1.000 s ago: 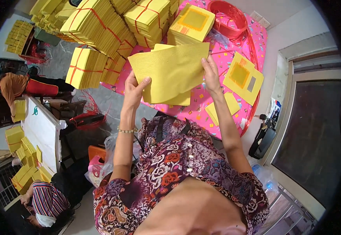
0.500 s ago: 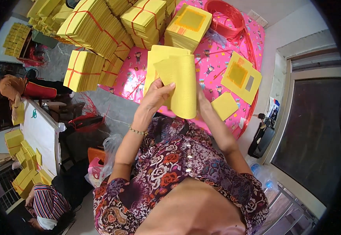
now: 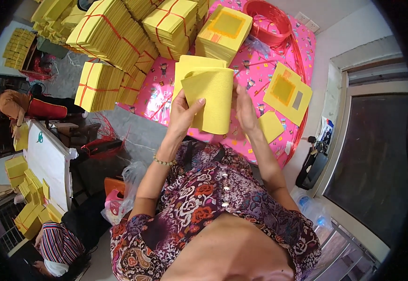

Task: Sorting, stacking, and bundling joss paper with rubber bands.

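My left hand (image 3: 184, 114) grips a small batch of yellow paper sheets (image 3: 215, 100) over the near edge of the table, thumb on top and fingers underneath. The upper sheets curl over, with one corner lifted toward the left; a flatter yellow sheet (image 3: 185, 65) shows behind them. Beside the right edge of the batch is my right hand (image 3: 246, 111), its fingers stretched out and holding nothing. Whether its fingertips touch the paper, I cannot tell. A single yellow piece (image 3: 270, 126) lies on the pink patterned tablecloth (image 3: 255, 72) near my right wrist.
Bundles of yellow paper (image 3: 101, 86) tied with red strapping stand at the far left. A printed stack (image 3: 225, 30) and a coil of red strapping (image 3: 272, 23) are at the back. A marked yellow sheet (image 3: 288, 93) lies at right. Two people work at far left.
My right hand has come out from behind the sheets to their right side, its fingers now showing. The curled paper has loosened and turned slightly in my left hand.
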Available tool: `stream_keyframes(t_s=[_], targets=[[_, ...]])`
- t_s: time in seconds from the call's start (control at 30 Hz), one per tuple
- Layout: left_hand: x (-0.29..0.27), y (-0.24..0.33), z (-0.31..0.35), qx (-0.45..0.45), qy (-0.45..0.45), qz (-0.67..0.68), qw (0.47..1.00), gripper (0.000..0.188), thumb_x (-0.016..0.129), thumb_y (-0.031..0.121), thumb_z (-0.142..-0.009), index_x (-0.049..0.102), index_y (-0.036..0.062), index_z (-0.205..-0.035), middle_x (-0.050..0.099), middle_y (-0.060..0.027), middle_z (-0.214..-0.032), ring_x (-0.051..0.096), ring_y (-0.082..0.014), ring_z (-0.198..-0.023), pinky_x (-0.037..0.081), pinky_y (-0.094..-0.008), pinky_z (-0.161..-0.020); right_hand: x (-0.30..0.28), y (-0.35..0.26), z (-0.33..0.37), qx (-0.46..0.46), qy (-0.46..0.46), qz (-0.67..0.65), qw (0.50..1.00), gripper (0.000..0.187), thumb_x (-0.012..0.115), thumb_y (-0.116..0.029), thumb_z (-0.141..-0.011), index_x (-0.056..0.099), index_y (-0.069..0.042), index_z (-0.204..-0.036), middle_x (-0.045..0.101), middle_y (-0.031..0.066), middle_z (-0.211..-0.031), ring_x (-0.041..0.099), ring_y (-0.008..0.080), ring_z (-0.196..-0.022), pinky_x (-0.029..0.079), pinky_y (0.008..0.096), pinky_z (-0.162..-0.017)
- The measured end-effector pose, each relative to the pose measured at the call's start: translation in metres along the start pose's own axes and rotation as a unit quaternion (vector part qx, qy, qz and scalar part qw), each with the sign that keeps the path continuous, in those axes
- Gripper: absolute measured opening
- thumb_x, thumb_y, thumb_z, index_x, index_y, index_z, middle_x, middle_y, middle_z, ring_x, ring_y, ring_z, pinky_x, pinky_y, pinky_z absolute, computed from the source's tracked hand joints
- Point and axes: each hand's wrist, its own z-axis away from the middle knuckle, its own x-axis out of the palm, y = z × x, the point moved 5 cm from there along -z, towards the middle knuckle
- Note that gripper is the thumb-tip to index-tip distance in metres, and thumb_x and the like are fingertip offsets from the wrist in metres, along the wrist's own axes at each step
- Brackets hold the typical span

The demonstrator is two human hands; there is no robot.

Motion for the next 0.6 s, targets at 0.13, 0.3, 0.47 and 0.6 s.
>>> stream_keyframes(t_s=[0.13,0.3,0.47,0.6], targets=[[0.011,0.006,0.004,0.057,0.002,-0.070,0.996,0.036,0.064,0.001,-0.085,0.051,0.0007,-0.118,0.062,-0.0055,-0.105,0.059,-0.0116,-0.094,0.048,-0.0265,-0.082,0.013,-0.006,0.018,-0.119,-0.068,0.213,0.967,0.051,0.060,-0.013,-0.089,0.036,0.000,-0.132,0.053,0.0111,-0.119,0.053,0.0174,-0.109,0.044,0.0329,-0.093],[0.018,0.017,0.004,0.105,-0.035,-0.104,0.988,0.033,0.063,0.003,-0.086,0.051,0.0020,-0.116,0.060,-0.0035,-0.102,0.057,-0.0101,-0.093,0.047,-0.0240,-0.081,0.003,-0.003,0.020,-0.093,-0.055,0.240,0.965,0.056,0.063,-0.007,-0.085,0.034,0.000,-0.132,0.053,0.0112,-0.120,0.053,0.0169,-0.109,0.045,0.0313,-0.093],[0.007,0.016,-0.013,0.023,-0.008,-0.082,0.996,0.021,0.059,0.014,-0.092,0.057,0.0034,-0.110,0.061,0.0012,-0.089,0.056,-0.0051,-0.081,0.045,-0.0198,-0.072,-0.003,0.002,0.019,-0.062,-0.071,0.213,0.973,0.050,0.063,-0.008,-0.086,0.039,0.002,-0.129,0.055,0.0102,-0.117,0.054,0.0158,-0.107,0.046,0.0309,-0.091],[0.002,0.007,-0.023,-0.032,0.008,-0.011,0.999,0.017,0.059,0.016,-0.092,0.061,0.0025,-0.101,0.062,0.0023,-0.086,0.054,-0.0027,-0.075,0.044,-0.0191,-0.067,-0.004,0.001,0.019,-0.020,-0.058,0.187,0.980,0.047,0.062,-0.008,-0.086,0.041,0.003,-0.127,0.056,0.0099,-0.116,0.055,0.0148,-0.104,0.046,0.0293,-0.089]])
